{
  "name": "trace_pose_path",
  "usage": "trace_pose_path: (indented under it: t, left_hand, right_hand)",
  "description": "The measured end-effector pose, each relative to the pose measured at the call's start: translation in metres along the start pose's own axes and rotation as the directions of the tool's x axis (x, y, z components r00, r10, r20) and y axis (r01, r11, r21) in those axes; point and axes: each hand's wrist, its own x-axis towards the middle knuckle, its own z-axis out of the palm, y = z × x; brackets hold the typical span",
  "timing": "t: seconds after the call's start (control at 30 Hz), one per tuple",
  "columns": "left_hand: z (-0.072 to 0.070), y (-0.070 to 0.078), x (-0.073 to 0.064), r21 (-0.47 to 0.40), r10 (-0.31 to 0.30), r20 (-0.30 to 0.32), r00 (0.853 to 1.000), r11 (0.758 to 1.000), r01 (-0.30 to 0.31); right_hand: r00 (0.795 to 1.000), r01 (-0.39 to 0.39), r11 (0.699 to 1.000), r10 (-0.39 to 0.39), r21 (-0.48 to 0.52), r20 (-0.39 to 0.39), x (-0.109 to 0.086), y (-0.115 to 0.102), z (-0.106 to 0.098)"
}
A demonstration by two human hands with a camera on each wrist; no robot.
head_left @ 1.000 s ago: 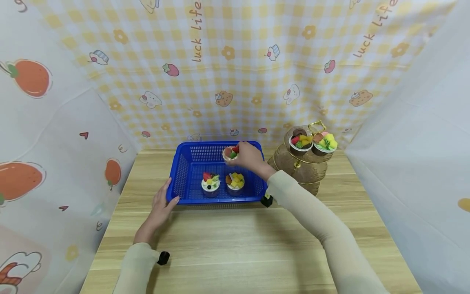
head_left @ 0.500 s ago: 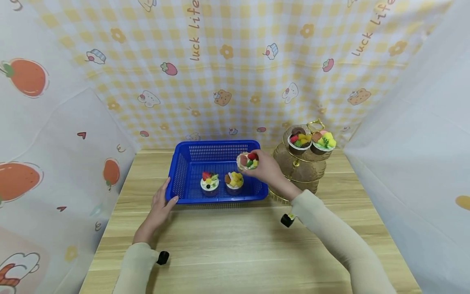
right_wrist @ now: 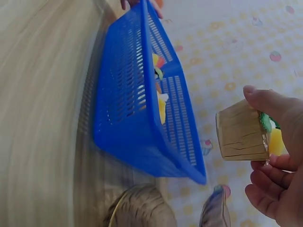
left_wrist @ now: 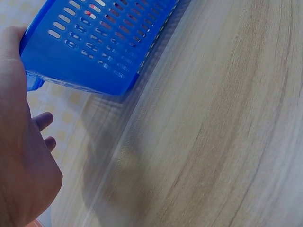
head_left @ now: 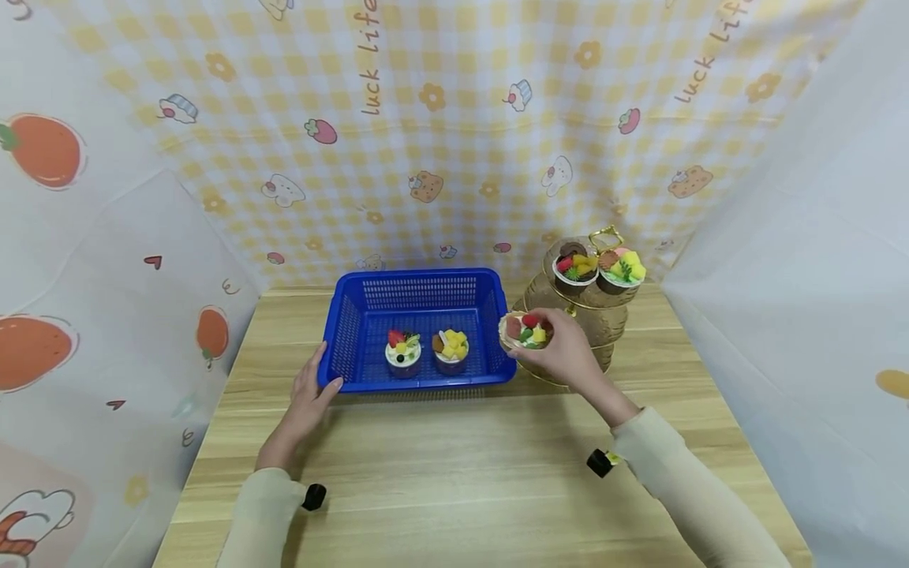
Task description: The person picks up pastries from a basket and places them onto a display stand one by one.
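My right hand [head_left: 568, 353] pinches a fruit-topped cupcake [head_left: 521, 333], held up just past the right end of a blue plastic basket [head_left: 426, 386]. The right wrist view shows its brown paper cup [right_wrist: 241, 132] tilted between thumb and fingers. At the basket's front left corner, my left hand [head_left: 307, 406] grips the rim, thumb at the front and fingers along the left side. Inside the basket stand two cupcakes, one with a strawberry on top [head_left: 402, 356], the other with yellow fruit pieces [head_left: 450, 355].
A brown tiered stand [head_left: 607, 323] with gold edges and handle stands right of the basket, partly behind the right hand. Its top tier bears a chocolate-topped cupcake [head_left: 574, 274] and a yellow-topped cupcake [head_left: 622, 272]. A checked cloth [head_left: 433, 142] hangs behind the wooden table [head_left: 454, 481].
My right hand has lifted the cupcake from over the basket and carried it right, towards the stand. The left hand has stayed at the basket's corner.
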Motion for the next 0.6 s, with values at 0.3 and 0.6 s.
trace_pose_path:
  t: [0.3,0.6]
  left_hand:
    - [0.001,-0.001,0.001,0.0,0.012,0.003,1.0,1.0,-0.012]
    - [0.001,-0.001,0.001,0.0,0.009,0.006,1.0,1.0,-0.009]
  right_hand:
    - [0.992,-0.044,0.995,0.054,0.087,-0.115,-0.024,0.021,-0.011]
    - [0.973,-0.171,0.965,0.197,0.201,-0.122,-0.026,0.033,-0.015]
